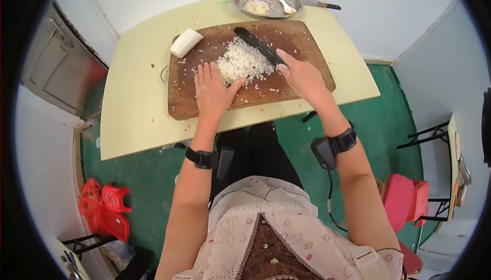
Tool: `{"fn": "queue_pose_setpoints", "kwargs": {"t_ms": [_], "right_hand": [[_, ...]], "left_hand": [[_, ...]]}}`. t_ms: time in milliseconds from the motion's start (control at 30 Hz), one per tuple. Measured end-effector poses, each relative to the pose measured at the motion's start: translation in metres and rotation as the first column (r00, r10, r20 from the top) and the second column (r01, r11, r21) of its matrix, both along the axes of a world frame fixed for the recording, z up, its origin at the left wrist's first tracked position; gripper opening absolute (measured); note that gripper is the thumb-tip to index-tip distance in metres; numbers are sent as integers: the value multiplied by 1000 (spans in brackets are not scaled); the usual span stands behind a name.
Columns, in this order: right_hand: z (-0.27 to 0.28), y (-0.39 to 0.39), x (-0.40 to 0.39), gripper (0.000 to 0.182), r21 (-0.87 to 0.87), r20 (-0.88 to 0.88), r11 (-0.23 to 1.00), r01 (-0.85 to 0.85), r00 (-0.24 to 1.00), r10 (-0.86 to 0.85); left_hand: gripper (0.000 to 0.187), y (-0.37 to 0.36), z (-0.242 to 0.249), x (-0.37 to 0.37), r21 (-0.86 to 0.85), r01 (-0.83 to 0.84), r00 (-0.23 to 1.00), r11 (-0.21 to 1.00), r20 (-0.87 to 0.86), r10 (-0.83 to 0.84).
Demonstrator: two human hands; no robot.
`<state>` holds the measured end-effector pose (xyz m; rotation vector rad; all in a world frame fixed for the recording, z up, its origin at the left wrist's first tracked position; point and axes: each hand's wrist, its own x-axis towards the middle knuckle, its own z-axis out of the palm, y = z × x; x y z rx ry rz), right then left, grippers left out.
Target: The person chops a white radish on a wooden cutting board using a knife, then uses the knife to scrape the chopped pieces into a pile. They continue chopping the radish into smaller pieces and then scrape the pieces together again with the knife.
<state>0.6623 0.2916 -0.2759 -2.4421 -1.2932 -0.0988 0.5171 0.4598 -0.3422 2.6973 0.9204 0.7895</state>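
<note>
A heap of finely chopped white pieces (242,60) lies in the middle of the brown cutting board (184,98). My left hand (212,88) rests palm down at the heap's lower left edge, its fingers and thumb spread and holding nothing. To the right, my right hand (302,78) grips the handle end of a dark-bladed knife (255,44), with the index finger stretched along it. The blade lies slanted along the heap's upper right side, its tip towards the board's far edge. An uncut white chunk (186,43) sits at the board's upper left corner.
Behind the board, a round metal tray (240,5) holds white shreds and a white spoon-like piece (287,7). Another knife (327,5) lies beside it on the pale table (135,75). Red stools (116,197) stand on the floor at left, pink and red seats (398,201) at right.
</note>
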Motion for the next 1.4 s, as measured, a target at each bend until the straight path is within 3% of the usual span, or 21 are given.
{"fn": "queue_pose_setpoints", "kwargs": {"t_ms": [133,233,300,333,400,433,533,633,700,833,967,1167,1400], "right_hand": [[15,-4,-8,39,68,-64,995,66,996,-62],[14,-7,-6,38,149,-174,983,105,982,-79],[-9,-10,14,38,259,-291,962,91,957,-12],[-7,-12,14,38,294,-446,943,155,895,-8],[-3,-20,10,37,322,-713,902,289,701,30],[-2,-25,12,37,352,-734,878,326,677,43],[-1,-43,27,37,411,-760,803,431,648,41],[0,-64,50,33,413,-724,766,493,688,-51],[9,-77,53,31,349,-766,790,505,639,-71],[-2,-102,54,29,296,-870,782,548,493,-15],[-27,-112,40,29,308,-917,710,634,397,44],[-22,-77,22,36,250,-942,807,535,328,74],[-14,-8,4,49,302,-855,905,298,505,120]], "left_hand": [[84,-1,-3,1,63,-28,993,998,113,21],[59,-8,9,-1,315,-83,967,946,254,0],[41,-19,10,6,269,205,917,941,282,-281],[32,-25,11,11,248,347,860,905,300,-412],[22,-42,11,28,269,573,753,774,198,-627],[18,-47,11,34,270,675,676,686,144,-722],[16,-40,7,49,312,707,662,634,23,-749],[11,-20,15,56,440,614,750,655,-68,-658],[9,-2,24,59,502,544,810,672,-107,-576],[9,14,35,58,375,483,808,791,157,-567],[10,30,24,45,204,381,880,902,220,-421],[12,35,19,14,100,266,913,959,292,-284],[30,20,-5,-21,-2,52,935,999,352,-48]]}}
